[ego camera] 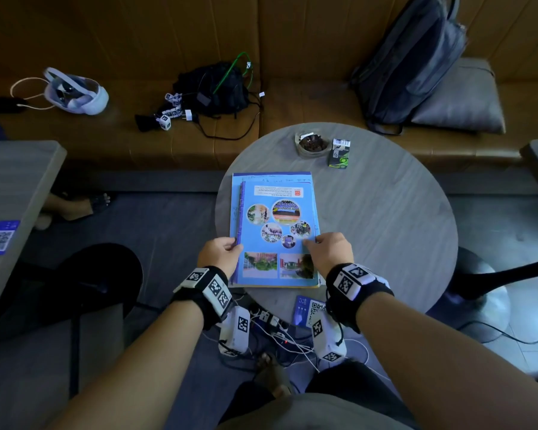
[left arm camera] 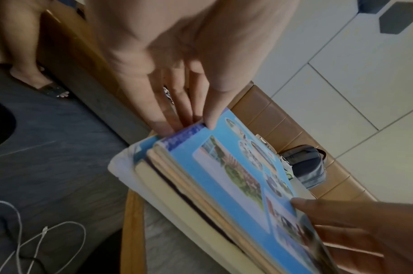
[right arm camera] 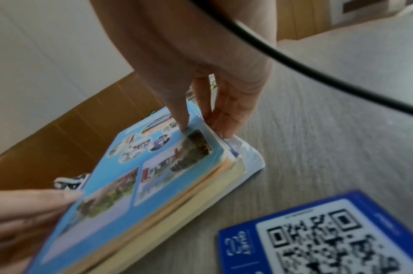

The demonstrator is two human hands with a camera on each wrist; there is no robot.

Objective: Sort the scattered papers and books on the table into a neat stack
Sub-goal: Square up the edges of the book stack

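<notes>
I had the left hand (ego camera: 219,254) and right hand (ego camera: 331,249) each in a pinching grip on a side of the book stack (ego camera: 275,228), apparently to square its edges on the round surface (ego camera: 385,212).

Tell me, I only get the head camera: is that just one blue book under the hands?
Observer: No. The left wrist view shows a stack of several books, with cream page edges under the blue cover.
Operator: Is it all lined up?
Observer: Not quite. In the right wrist view a white sheet sticks out at the bottom.
Operator: What is the right hand doing?
Observer: The right hand has its thumb on the cover and its fingers down against the side edge.
</notes>
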